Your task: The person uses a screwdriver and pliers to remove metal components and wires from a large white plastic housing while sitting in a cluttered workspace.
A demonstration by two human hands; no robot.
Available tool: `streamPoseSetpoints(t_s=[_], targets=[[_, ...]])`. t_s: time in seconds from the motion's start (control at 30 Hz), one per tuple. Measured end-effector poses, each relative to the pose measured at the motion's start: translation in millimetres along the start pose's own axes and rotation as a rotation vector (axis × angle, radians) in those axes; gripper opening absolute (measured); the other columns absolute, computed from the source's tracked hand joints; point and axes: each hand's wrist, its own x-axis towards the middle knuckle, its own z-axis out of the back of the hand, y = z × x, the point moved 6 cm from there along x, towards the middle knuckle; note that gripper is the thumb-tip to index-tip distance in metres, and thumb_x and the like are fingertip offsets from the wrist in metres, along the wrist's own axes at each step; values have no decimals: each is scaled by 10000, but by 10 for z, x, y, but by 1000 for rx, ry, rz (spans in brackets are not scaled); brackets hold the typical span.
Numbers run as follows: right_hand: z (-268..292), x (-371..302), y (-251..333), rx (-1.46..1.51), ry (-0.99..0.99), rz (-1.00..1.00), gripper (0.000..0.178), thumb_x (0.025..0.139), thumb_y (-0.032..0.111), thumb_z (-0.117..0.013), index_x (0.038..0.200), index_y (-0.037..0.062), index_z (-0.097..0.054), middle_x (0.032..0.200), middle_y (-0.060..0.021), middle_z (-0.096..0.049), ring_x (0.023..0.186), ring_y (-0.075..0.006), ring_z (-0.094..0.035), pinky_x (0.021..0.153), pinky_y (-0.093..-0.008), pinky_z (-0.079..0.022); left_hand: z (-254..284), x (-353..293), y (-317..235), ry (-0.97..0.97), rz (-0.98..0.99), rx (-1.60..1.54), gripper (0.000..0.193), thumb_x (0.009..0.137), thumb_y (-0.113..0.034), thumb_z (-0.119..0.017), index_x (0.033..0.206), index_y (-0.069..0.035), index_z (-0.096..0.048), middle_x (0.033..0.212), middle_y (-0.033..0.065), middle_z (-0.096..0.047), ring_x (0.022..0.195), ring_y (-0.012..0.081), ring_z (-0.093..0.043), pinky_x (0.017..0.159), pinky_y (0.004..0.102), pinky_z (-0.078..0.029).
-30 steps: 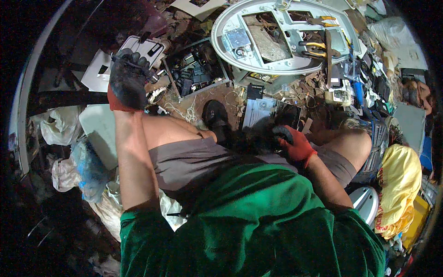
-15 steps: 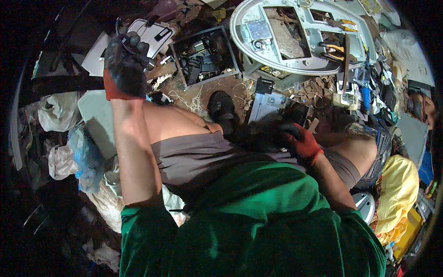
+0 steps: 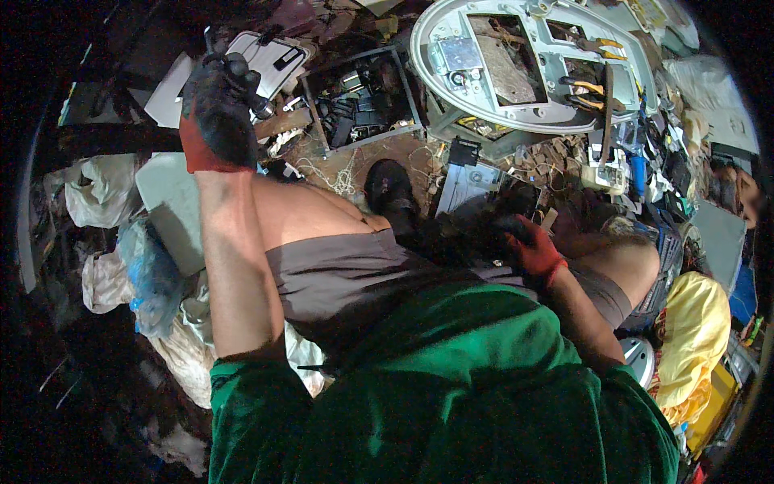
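My left hand point(image 3: 219, 113), in a red and black glove, is raised at the upper left. Its fingers are closed round a dark object with a thin shaft point(image 3: 210, 40) rising above the hand and a rounded end point(image 3: 263, 106) beside it; its kind is not clear. My right hand point(image 3: 534, 246), gloved the same way, rests low over my lap. Its fingers are curled at a dark object point(image 3: 476, 242) between my legs, whose outline sinks into shadow. What the right fingers hold, if anything, cannot be made out.
A metal-framed box point(image 3: 330, 147) holds black parts. Beyond it to the right, a pale oval panel point(image 3: 439, 85) carries pliers point(image 3: 592, 102) and cutters point(image 3: 606, 47). A blue-handled tool point(image 3: 639, 173) lies among scrap at right. Plastic bags point(image 3: 153, 274) lie left, a yellow sack point(image 3: 695, 331) right.
My left hand has tilted slightly, and the thin shaft above it stands a little differently. My right hand has barely moved. The scene has shifted slightly to the right in view.
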Motion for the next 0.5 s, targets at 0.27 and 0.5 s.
streamPoseSetpoints(t_s=[0.27,0.5], targets=[[-77,-304,1075,737,31,52,448,956,113,-548,1382,29,-437,1296,-107,-571,1165,-208,-553,998,-358,-448,-1257,-1405,82,756,-224,799,356,909,-151,-551,1250,-50,-580,1071,174,-676,963,306,-656,874,391,-501],[-70,-734,1394,1041,-108,52,426,983,137,-519,1382,26,-418,1253,-97,-567,1112,-200,-568,956,-352,-466,-1974,-2382,185,955,-493,977,620,785,-127,-582,1375,1,-443,953,159,-672,875,311,-644,865,407,-484]])
